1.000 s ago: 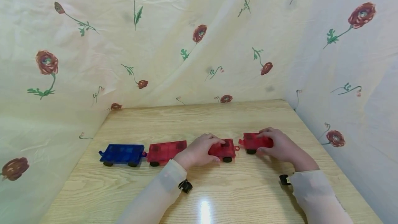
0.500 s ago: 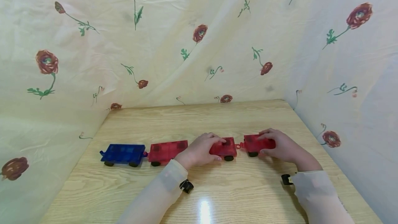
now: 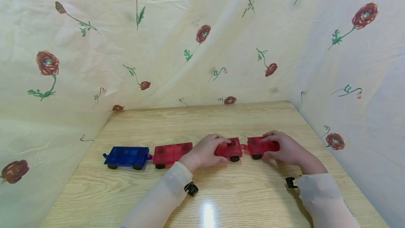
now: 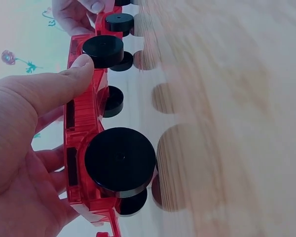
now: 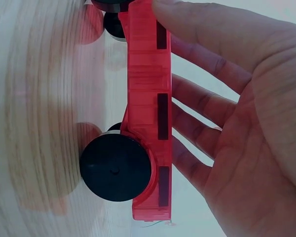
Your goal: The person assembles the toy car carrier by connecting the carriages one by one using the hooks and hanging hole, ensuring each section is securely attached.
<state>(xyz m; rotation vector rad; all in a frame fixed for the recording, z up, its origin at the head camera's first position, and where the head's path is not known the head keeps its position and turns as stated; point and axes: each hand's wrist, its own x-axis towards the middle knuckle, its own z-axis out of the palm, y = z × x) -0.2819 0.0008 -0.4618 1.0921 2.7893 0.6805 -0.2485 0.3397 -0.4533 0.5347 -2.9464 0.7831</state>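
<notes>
Translucent red and blue toy wagons with black wheels stand in a row on the table. My left hand grips a red wagon by its sides; in the left wrist view the thumb presses its near side. Further right, my right hand holds another red wagon, fingers over the far side and thumb on the near side. The couplings of these two wagons meet in the small gap; whether they are hooked cannot be told. A third red wagon is partly covered by my left hand, which hides its right end.
At the left end of the row, a blue wagon is joined to the third red wagon. The wooden table is bounded by flowered cloth behind and at both sides. Dark wrist cameras hang at the sleeves.
The left hand's wagon has moved right and slightly away, with the wagons behind it following right. The gap to the right hand's wagon has narrowed until their couplings meet.
</notes>
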